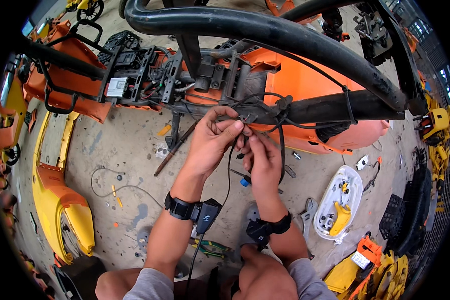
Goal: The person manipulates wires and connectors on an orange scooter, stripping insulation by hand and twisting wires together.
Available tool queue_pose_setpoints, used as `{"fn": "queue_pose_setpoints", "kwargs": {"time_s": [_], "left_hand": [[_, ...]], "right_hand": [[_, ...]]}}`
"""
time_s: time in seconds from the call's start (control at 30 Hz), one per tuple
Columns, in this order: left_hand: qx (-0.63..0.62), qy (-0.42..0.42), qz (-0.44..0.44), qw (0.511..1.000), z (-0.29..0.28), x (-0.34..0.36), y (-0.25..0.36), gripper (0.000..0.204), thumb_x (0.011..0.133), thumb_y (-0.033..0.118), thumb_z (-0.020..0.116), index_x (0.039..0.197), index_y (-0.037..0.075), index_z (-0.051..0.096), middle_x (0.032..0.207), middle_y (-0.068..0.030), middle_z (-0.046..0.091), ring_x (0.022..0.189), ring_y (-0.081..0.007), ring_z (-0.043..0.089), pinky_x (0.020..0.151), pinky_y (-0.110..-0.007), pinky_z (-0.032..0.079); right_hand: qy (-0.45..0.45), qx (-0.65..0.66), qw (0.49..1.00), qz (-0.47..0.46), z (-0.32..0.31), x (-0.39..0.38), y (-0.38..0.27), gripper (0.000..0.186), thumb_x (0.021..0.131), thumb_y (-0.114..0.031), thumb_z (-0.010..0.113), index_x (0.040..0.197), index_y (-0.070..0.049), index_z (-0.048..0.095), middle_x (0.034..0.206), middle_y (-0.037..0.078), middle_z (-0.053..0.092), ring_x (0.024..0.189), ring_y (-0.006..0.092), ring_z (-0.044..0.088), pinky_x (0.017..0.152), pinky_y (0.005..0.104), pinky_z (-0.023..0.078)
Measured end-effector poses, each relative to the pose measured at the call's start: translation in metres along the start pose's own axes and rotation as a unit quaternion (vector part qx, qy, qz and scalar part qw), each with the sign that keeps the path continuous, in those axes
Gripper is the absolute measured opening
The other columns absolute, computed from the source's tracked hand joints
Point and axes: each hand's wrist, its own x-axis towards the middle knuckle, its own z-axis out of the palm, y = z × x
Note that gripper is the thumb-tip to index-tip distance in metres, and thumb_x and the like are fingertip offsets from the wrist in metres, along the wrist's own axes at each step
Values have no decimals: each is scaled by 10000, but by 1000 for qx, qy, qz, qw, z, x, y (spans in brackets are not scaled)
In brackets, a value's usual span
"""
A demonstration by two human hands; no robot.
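Just in front of a vehicle frame's black tube (325,109), my two hands meet with their fingers pinched together. My left hand (217,137) has thumb and forefinger closed on what looks like a thin wire (245,119). Right beside it, my right hand (263,159) curls its fingers at the same small piece, partly hidden by the left. Black cables (282,120) loop around the tube behind the fingers. A blue-tipped connector (245,181) shows below the right hand. Both wrists wear black strapped devices (207,215).
A thick bent black bar (265,30) arches over the work. Orange panels (295,80) flank the frame. On the floor are a yellow body panel (75,215), a rusty rod (172,152), a white tray of small parts (355,200) and an adjustable wrench (307,215).
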Motion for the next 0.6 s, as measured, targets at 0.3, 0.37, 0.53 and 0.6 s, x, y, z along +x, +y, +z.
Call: {"fn": "queue_pose_setpoints", "kwargs": {"time_s": [0.3,0.37,0.53,0.6], "left_hand": [[-29,-27,-45,998,-9,2,7,207,901,64,603,1045,36,457,790,-123,656,554,-156,572,485,-255,429],[-5,-28,-46,999,-5,2,13,207,899,62,607,1034,38,452,770,-121,654,541,-162,586,462,-261,437],[67,0,-26,997,-7,3,13,214,895,69,617,999,35,434,712,-111,638,530,-175,613,444,-264,473],[88,5,-17,996,-6,3,14,223,892,76,625,980,23,427,697,-116,636,532,-175,619,451,-266,484]], "right_hand": [[-107,178,970,125,-2,20,-7,289,959,-260,484,848,-6,562,606,8,465,468,78,420,455,204,346],[-97,161,975,121,-2,21,-10,275,938,-248,529,785,-20,533,572,-9,435,471,85,433,475,220,388],[-75,121,986,86,5,20,-12,199,890,-175,616,885,24,631,620,9,529,505,102,484,478,234,399],[-80,118,986,83,4,21,-12,177,866,-151,654,938,10,672,702,26,609,518,85,493,464,228,382]]}}
